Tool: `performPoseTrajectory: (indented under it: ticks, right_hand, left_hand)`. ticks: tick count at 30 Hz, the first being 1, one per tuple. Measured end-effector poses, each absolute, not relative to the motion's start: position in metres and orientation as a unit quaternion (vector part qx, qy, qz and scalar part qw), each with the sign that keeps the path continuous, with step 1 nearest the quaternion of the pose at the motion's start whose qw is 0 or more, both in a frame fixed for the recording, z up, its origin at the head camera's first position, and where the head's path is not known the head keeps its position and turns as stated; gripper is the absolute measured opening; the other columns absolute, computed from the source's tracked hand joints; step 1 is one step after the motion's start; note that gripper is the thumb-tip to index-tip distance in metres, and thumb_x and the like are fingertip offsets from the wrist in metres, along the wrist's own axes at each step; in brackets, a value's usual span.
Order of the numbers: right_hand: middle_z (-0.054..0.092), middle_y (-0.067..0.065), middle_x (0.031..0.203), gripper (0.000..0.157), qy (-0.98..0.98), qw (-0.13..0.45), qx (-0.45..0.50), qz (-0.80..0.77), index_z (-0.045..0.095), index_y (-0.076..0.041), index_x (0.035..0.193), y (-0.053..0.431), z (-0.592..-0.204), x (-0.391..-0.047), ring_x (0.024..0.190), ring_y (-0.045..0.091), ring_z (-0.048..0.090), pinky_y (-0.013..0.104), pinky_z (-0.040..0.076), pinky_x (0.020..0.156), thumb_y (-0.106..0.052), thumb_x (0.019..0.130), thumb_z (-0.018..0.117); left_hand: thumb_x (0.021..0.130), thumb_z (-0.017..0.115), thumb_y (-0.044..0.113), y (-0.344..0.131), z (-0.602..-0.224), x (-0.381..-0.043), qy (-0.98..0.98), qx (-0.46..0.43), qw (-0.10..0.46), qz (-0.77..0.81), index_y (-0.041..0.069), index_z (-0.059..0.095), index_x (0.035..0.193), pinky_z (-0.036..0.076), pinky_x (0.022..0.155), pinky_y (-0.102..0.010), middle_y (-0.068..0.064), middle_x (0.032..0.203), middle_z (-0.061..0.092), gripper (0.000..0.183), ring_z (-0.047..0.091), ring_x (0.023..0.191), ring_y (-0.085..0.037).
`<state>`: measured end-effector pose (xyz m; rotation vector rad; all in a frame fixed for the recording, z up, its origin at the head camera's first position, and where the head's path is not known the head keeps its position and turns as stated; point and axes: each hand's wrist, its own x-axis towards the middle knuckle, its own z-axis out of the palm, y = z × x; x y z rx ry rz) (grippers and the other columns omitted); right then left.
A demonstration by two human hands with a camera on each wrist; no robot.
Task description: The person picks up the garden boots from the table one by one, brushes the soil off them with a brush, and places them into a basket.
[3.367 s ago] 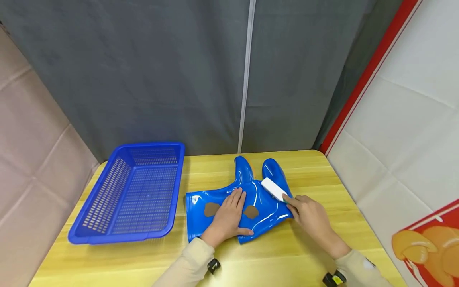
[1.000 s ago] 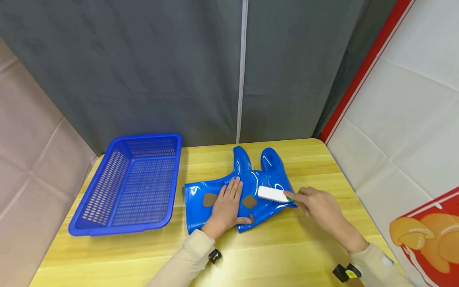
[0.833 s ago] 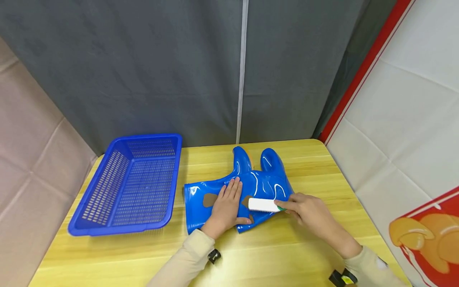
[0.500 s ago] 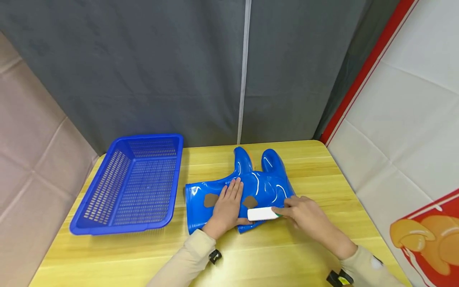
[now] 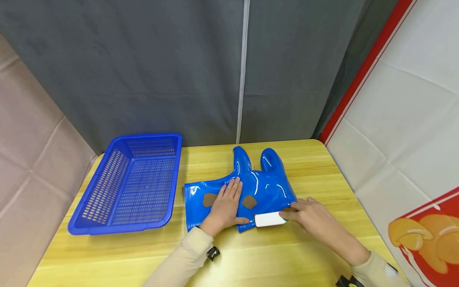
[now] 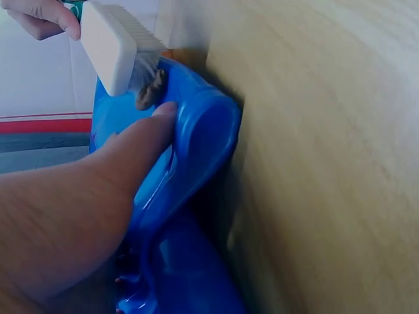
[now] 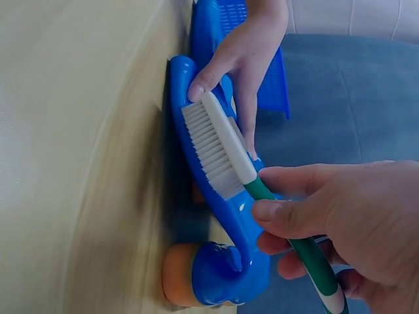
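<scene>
Two glossy blue rain boots (image 5: 270,185) lie on their sides, overlapping, toes pointing away from me. Brown patches (image 5: 249,202) mark their shafts. My left hand (image 5: 225,209) rests on the boots with its fingers straight and thumb spread. My right hand (image 5: 315,219) grips the green handle (image 7: 317,268) of a scrubbing brush (image 5: 269,219) with a white head. Its bristles (image 7: 211,152) are against the near edge of the upper boot's shaft, right of my left thumb. In the left wrist view they meet a small brown patch (image 6: 152,90).
A blue plastic basket (image 5: 118,229) with perforated walls stands on the left of the wooden table (image 5: 258,259). A grey curtain (image 5: 161,71) hangs behind the table. Light panels rise on both sides, the right one (image 5: 405,119) with red trim.
From the upper boot's ankle, the brush has moved toward me and leftward, past a brown patch to the shaft's near edge. My left hand stays in place on the boots.
</scene>
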<state>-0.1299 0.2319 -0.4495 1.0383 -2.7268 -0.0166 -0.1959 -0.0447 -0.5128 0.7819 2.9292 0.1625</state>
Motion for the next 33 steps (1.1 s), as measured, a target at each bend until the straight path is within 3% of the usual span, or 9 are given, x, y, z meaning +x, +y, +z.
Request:
performPoseTrajectory:
  ticks: [5,9,13,16,21,29,33]
  right_hand:
    - [0.046,-0.012,0.065,0.040,-0.937,0.086,0.338,0.002,0.078,-0.031,0.109,0.233,-0.448,-0.124,0.061,0.002,0.031,0.017,0.025,0.059,-0.007,0.077,0.082]
    - [0.050,-0.011,0.066,0.043,-0.941,0.069,0.331,-0.005,0.078,-0.031,0.109,0.233,-0.444,-0.120,0.061,0.002,0.033,0.018,0.028,0.060,-0.005,0.076,0.083]
    - [0.068,-0.006,0.081,0.043,-0.943,0.061,0.327,-0.011,0.077,-0.031,0.110,0.235,-0.442,-0.115,0.068,0.005,0.052,0.021,0.041,0.062,-0.006,0.075,0.083]
    - [0.073,-0.004,0.087,0.041,-0.941,0.072,0.331,-0.017,0.078,-0.031,0.108,0.238,-0.442,-0.112,0.075,0.008,0.061,0.026,0.049,0.066,-0.007,0.075,0.084]
    - [0.064,-0.009,0.075,0.036,-0.941,0.080,0.328,-0.027,0.079,-0.030,0.102,0.246,-0.448,-0.110,0.069,0.005,0.054,0.025,0.045,0.062,-0.008,0.074,0.083]
    - [0.058,-0.013,0.072,0.039,-0.952,0.064,0.300,0.001,0.079,-0.032,0.104,0.258,-0.445,-0.112,0.064,0.000,0.041,0.020,0.037,0.059,-0.009,0.073,0.084]
    - [0.060,-0.014,0.074,0.043,-0.946,0.106,0.305,0.025,0.077,-0.032,0.108,0.258,-0.438,-0.117,0.065,-0.002,0.039,0.016,0.031,0.057,-0.009,0.072,0.085]
  left_hand:
    - [0.074,0.069,0.072,-0.044,-0.515,-0.196,0.966,0.252,0.044,0.048,0.004,0.012,0.159,0.015,0.127,-0.048,-0.013,0.168,0.010,0.122,0.010,0.157,-0.030]
    - [0.074,0.070,0.072,-0.043,-0.515,-0.196,0.965,0.251,0.046,0.051,0.004,0.013,0.159,0.015,0.127,-0.048,-0.013,0.168,0.010,0.123,0.010,0.157,-0.030]
    - [0.074,0.067,0.074,-0.043,-0.518,-0.197,0.966,0.251,0.051,0.046,0.005,0.009,0.159,0.013,0.128,-0.048,-0.012,0.169,0.005,0.124,0.006,0.157,-0.029]
    - [0.074,0.065,0.075,-0.043,-0.519,-0.198,0.966,0.251,0.052,0.045,0.006,0.007,0.160,0.012,0.128,-0.048,-0.011,0.169,0.004,0.124,0.004,0.158,-0.028]
    - [0.074,0.066,0.075,-0.044,-0.514,-0.196,0.965,0.250,0.057,0.046,0.006,0.008,0.159,0.013,0.128,-0.048,-0.011,0.169,0.005,0.124,0.006,0.158,-0.029]
    - [0.075,0.065,0.074,-0.043,-0.508,-0.195,0.965,0.249,0.061,0.048,0.006,0.010,0.159,0.013,0.128,-0.047,-0.011,0.169,0.006,0.122,0.007,0.158,-0.028]
    - [0.075,0.066,0.073,-0.043,-0.509,-0.195,0.965,0.250,0.061,0.051,0.005,0.011,0.159,0.013,0.128,-0.048,-0.011,0.169,0.007,0.122,0.007,0.157,-0.028]
